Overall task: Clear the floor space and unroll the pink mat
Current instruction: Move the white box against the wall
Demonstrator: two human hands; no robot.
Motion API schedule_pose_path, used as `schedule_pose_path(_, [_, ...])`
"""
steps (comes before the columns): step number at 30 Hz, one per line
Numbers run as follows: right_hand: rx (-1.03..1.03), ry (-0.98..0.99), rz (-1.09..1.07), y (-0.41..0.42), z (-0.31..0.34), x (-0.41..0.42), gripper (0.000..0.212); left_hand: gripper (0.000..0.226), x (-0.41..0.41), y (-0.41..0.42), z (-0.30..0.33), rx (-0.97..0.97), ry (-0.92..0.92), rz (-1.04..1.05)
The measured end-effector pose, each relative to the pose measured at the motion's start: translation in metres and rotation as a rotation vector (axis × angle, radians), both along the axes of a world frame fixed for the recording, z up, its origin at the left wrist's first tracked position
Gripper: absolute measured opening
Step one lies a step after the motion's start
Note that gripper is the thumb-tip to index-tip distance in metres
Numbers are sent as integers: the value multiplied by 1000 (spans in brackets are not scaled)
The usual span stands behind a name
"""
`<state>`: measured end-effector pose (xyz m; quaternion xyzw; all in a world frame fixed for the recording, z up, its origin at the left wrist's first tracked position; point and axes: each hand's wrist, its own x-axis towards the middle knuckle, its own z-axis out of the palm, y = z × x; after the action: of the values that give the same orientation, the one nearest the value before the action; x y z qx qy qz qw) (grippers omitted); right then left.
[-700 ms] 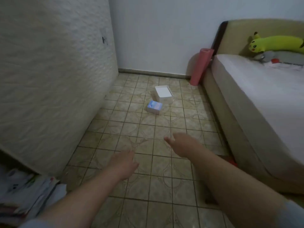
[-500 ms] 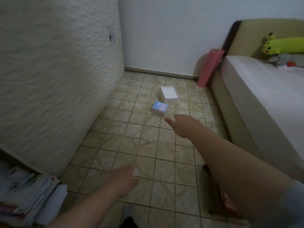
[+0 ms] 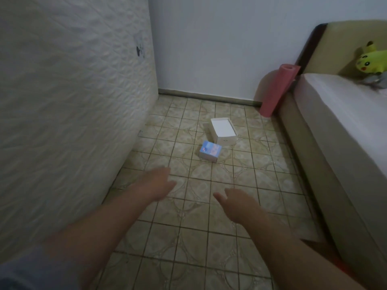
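A rolled pink mat stands upright in the far corner, leaning against the bed's headboard end. On the tiled floor lie a white box and, just in front of it, a smaller blue and white box. My left hand reaches forward over the tiles with relaxed fingers and holds nothing. My right hand is stretched out beside it, also empty, fingers loose. Both hands are well short of the boxes.
A white textured mattress or panel leans along the left side. A bed with a beige frame runs along the right, a yellow plush toy at its head. The white wall closes the far end.
I have moved closer to the boxes. My left hand came up and forward, level with the right. My right hand dropped lower in view. The paper stack at lower left left the view.
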<state>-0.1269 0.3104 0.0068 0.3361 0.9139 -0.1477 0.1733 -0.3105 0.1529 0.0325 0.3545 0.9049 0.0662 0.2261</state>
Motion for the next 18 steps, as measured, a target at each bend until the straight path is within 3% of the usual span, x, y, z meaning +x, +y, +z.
schedule_pose_path(2, [-52,-42,-44,4,-20,-9,62,59,-37,30,16,35,50,-9])
schedule_pose_path(5, [-69,-191,123,22,-50,-26,48,61,-83,78,32,75,76,-23])
schedule_pose_path(9, [-41,-300,243,78,-61,-81,47,59,-130,135,29,52,88,-56])
schedule_pose_path(16, [-8,-66,60,205,-21,-231,61,61,-194,196,-31,-137,-59,-45])
schedule_pose_path(18, [23,-6,97,243,-2,-280,56,63,-210,207,-46,-185,-118,-37])
